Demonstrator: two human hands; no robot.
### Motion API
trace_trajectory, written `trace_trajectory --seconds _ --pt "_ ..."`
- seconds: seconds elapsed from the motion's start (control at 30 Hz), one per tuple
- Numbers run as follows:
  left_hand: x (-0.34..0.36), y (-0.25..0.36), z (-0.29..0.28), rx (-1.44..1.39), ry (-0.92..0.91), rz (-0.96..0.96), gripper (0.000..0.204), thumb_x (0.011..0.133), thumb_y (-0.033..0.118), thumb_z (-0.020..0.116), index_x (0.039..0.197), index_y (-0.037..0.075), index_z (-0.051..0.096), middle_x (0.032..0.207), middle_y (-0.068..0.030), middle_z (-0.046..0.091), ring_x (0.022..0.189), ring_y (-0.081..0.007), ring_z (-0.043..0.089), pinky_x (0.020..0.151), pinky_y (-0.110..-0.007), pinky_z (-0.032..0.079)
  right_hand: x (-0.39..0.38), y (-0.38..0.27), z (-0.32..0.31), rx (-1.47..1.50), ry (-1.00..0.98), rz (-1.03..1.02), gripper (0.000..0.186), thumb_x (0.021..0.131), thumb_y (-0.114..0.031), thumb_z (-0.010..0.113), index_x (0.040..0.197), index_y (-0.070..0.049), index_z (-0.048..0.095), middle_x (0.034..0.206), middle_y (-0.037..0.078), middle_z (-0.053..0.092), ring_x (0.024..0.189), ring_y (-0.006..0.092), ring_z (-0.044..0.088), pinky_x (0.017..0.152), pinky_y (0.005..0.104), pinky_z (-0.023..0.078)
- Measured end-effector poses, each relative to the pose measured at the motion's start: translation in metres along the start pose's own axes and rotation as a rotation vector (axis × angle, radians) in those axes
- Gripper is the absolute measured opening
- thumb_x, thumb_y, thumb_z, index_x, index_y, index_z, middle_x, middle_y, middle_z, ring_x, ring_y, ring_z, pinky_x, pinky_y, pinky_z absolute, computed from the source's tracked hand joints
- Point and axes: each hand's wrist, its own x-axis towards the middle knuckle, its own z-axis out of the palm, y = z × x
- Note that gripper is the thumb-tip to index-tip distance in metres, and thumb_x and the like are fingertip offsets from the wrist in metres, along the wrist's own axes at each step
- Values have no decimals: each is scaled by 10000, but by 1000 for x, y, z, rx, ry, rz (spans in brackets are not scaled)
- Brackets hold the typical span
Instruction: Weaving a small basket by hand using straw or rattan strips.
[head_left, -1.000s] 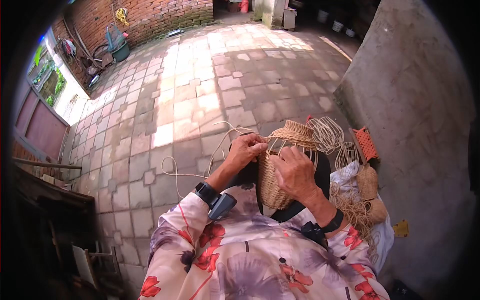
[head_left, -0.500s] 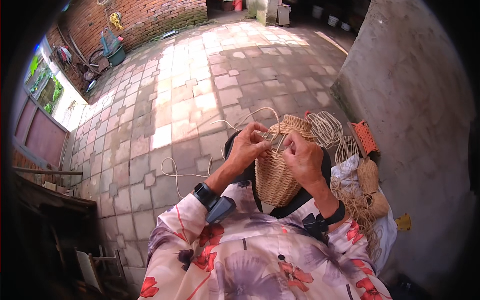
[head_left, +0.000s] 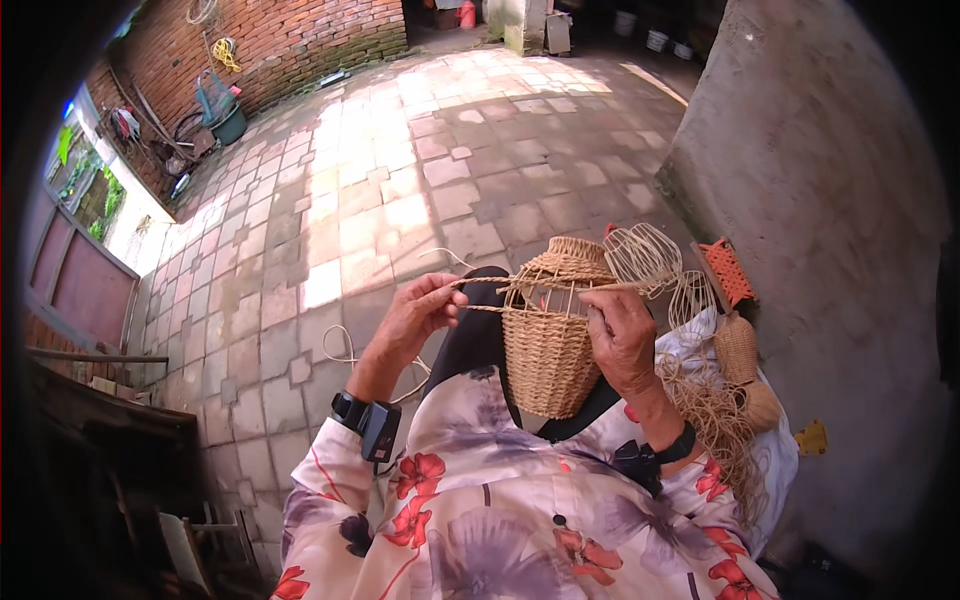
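Observation:
A tan woven basket (head_left: 548, 365) stands between my thighs, with bare upright ribs below its narrow woven neck. My left hand (head_left: 428, 312) is out to the left of the basket, fingers closed on twisted straw cord (head_left: 478, 282) that stretches to the basket's open section. My right hand (head_left: 620, 338) is at the basket's right side, thumb and fingers pinched on the cord at the ribs. A loose length of pale cord (head_left: 342, 348) trails down to the left of my leg.
On my right, wire frames (head_left: 645, 258), an orange woven piece (head_left: 727, 270), small woven pieces (head_left: 736, 350) and tangled straw (head_left: 705, 430) lie on a white sack (head_left: 775, 470) beside a concrete wall (head_left: 800, 170). The paved courtyard (head_left: 240, 330) stretches to a brick wall (head_left: 280, 50), with a tub (head_left: 228, 125) there.
My left hand has moved left and away from the basket, drawing cord out straight. My right hand has shifted slightly to the right and down. The basket's neck shows more fully.

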Motion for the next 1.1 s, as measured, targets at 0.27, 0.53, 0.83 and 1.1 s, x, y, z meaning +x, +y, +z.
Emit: trace_trajectory --seconds 0.27,0.53,0.83,1.1 --pt "22 7 2 -16 105 276 129 945 124 570 1046 44 585 875 -22 619 765 -83 607 712 -240 544 -5 -12 9 -149 -164 -189 317 682 -4 633 993 -65 639 819 63 523 763 252 538 656 361 464" --pt "15 9 32 83 259 389 197 941 113 569 1108 8 571 893 -33 608 778 -92 604 698 -240 543 20 -29 24 -244 -232 -175 125 750 -78 660 860 -61 602 803 70 499 790 243 552 653 374 463" --pt "-25 -43 35 227 482 139 173 897 205 649 940 38 634 702 22 561 565 -89 510 596 -208 461 25 -18 23 166 -377 80 101 740 -79 691 768 -39 602 742 98 533 684 273 580 612 391 446" --pt "1 -52 93 806 150 660 185 787 64 688 966 24 661 859 -96 592 718 -162 594 623 -281 468 23 -14 19 249 -351 70 105 736 -34 692 819 -25 630 728 106 531 672 293 574 616 387 439"
